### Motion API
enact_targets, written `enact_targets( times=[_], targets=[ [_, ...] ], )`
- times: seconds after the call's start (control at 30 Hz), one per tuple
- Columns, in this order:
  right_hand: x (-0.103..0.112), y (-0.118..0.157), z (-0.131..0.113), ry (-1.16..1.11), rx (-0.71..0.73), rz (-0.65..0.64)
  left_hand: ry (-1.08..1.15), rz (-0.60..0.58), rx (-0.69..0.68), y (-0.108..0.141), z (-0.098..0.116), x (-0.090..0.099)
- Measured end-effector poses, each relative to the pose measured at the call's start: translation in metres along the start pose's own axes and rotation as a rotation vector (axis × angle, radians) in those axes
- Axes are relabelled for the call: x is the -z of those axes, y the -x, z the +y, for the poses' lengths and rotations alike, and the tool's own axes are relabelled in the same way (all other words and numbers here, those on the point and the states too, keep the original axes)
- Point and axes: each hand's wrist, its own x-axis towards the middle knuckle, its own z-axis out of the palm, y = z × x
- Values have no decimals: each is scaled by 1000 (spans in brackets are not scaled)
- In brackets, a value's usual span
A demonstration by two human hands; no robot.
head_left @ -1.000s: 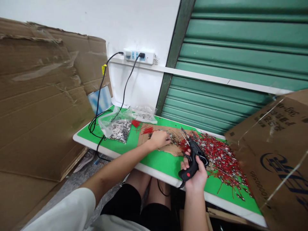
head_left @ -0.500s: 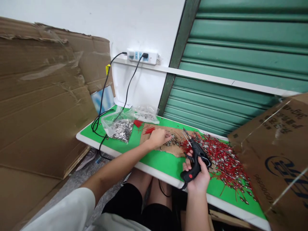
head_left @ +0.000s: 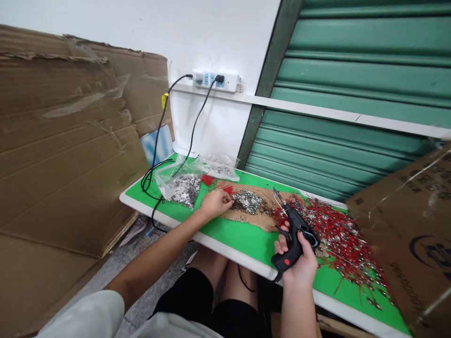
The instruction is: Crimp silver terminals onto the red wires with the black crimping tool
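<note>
My right hand [head_left: 298, 258] is wrapped round the grip of a black soldering gun [head_left: 298, 225], its metal tip pointing up and away over the board. The fingers of my left hand [head_left: 215, 204] are pinched together at the left part of a cardboard sheet [head_left: 253, 221]. What they hold, if anything, is too small to make out. Just right of those fingertips lies a heap of small shiny metal parts [head_left: 249, 201]. Short red wires [head_left: 228, 189] lie behind the left hand. A large pile of red wires with metal pieces [head_left: 341, 234] spreads right of the soldering gun.
Clear bags of metal parts [head_left: 186, 190] stand on the green tabletop [head_left: 225, 239]. Black cords [head_left: 193, 126] run up to a power strip [head_left: 216, 80] on the wall. Cardboard boxes flank the table at left [head_left: 70, 141] and right [head_left: 405, 211].
My left hand has moved left, off the heap of metal parts, which now shows more fully. The soldering gun stays in my right hand. The whole view has shifted slightly.
</note>
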Motion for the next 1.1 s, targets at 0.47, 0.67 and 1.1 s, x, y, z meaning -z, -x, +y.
enact_targets(
  times=[0.47, 0.67, 1.1],
  targets=[
    [0, -1, 1, 24, 2, -1, -252, 56, 19, -7, -10, 15],
    [-2, 0, 0, 38, 0, 4, -262, 25, 65, -18, -13, 13],
    [-3, 0, 1, 93, 9, -27, -231, -5, 12, -25, -20, 11]
  ],
)
